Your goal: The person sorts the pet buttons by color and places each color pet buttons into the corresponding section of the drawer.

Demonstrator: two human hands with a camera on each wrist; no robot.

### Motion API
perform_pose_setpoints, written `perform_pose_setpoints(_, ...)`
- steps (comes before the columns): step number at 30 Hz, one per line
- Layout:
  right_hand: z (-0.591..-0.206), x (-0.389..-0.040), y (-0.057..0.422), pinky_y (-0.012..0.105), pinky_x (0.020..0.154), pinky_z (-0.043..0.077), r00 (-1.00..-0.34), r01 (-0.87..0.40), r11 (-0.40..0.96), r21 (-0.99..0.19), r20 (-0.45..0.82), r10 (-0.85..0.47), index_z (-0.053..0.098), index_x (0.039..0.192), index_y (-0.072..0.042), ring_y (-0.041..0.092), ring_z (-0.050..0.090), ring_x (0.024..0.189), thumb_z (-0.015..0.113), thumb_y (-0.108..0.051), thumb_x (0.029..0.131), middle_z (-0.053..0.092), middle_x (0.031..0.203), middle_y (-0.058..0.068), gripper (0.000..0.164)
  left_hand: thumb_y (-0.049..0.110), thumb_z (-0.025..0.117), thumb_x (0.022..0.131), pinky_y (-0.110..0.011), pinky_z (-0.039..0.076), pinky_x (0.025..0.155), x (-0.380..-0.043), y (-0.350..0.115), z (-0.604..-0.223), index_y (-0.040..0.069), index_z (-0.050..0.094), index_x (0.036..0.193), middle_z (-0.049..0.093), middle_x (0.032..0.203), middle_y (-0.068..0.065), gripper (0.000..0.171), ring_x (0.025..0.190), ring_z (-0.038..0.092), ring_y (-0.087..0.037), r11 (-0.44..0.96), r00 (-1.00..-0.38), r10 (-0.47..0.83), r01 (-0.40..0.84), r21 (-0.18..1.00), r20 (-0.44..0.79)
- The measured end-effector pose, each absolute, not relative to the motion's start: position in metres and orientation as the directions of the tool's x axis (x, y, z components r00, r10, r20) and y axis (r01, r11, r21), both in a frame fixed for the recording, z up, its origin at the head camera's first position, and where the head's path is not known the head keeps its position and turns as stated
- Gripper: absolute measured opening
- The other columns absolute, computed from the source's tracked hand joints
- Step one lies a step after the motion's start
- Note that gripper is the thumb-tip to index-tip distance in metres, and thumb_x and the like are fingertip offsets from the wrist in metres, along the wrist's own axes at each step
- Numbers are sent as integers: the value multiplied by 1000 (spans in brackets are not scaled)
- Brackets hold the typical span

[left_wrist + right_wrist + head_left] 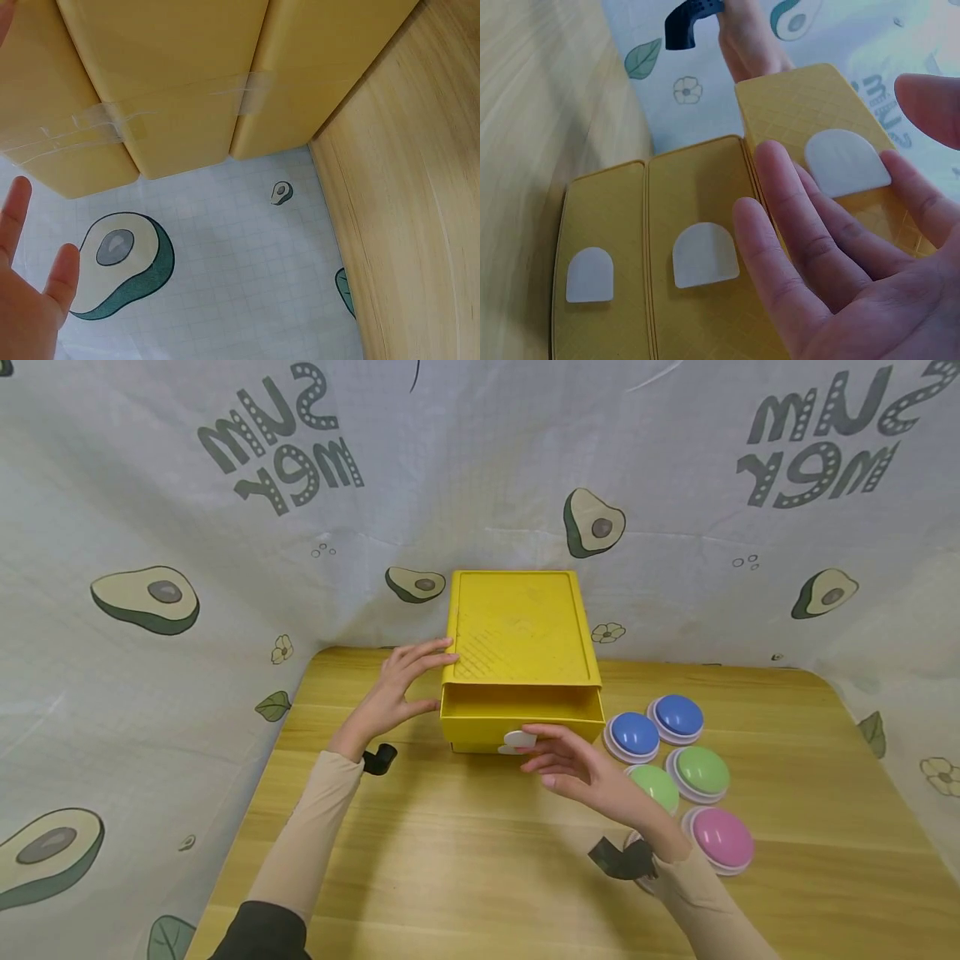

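Observation:
A yellow drawer box (517,627) stands against the back cloth, its top drawer (558,729) partly pulled out and bare inside where it shows. My left hand (393,692) is at the box's left side, fingertips at the upper edge and thumb lower, near the drawer's side. In front of the drawer is my right hand (577,772), fingers extended and thumb apart. One fingertip meets the edge of the top drawer's white handle (847,163) in the right wrist view. Two lower drawers with white handles (706,255) are closed below it.
Right of the box lie several round buttons: blue ones (679,716), green ones (702,772) and a pink one (722,839); my right forearm partly covers another. The wooden table (450,868) meets an avocado-print cloth (480,510) at the back. Clear tape (180,97) runs along the box's side.

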State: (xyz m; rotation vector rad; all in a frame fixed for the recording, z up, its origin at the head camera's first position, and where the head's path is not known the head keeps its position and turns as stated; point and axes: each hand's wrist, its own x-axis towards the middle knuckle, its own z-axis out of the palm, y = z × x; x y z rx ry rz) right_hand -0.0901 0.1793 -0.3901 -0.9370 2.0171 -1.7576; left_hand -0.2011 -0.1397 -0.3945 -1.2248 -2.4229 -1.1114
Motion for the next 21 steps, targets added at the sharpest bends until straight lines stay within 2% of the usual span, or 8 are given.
perform_pose_setpoints(5, -388, -78, 179, 36, 91, 51, -740, -283, 67, -957, 173, -650, 35, 146, -9, 32, 56, 112, 52, 7, 95, 53, 131, 15, 56, 8, 77, 80, -55, 25, 96, -200, -140, -395, 17, 46, 140, 30, 153, 1, 69, 127, 30, -28, 368, -634, 604, 759, 537, 483)
perform_pose_setpoints(11, -386, -65, 180, 33, 94, 49, -721, -298, 61, -953, 182, -669, 34, 147, -8, 35, 56, 111, 52, 4, 95, 52, 133, 16, 56, 6, 77, 80, -55, 24, 95, -199, -140, -395, 18, 46, 141, 30, 153, 1, 69, 127, 29, -27, 364, -641, 599, 752, 549, 481)
perform_pose_setpoints(17, -385, -52, 182, 35, 95, 48, -738, -277, 100, -956, 145, -659, 36, 146, -12, 30, 57, 113, 55, 4, 94, 54, 131, 9, 58, 7, 78, 79, -55, 24, 95, -198, -139, -396, 18, 46, 141, 30, 154, 2, 70, 127, 29, -27, 369, -649, 593, 745, 556, 476)
perform_pose_setpoints(21, -384, -47, 183, 33, 93, 49, -732, -302, 91, -949, 170, -659, 35, 146, -9, 30, 58, 111, 54, 5, 95, 54, 131, 10, 57, 9, 77, 80, -55, 24, 95, -199, -139, -395, 18, 46, 141, 30, 154, 2, 69, 127, 29, -27, 366, -649, 594, 744, 559, 475)
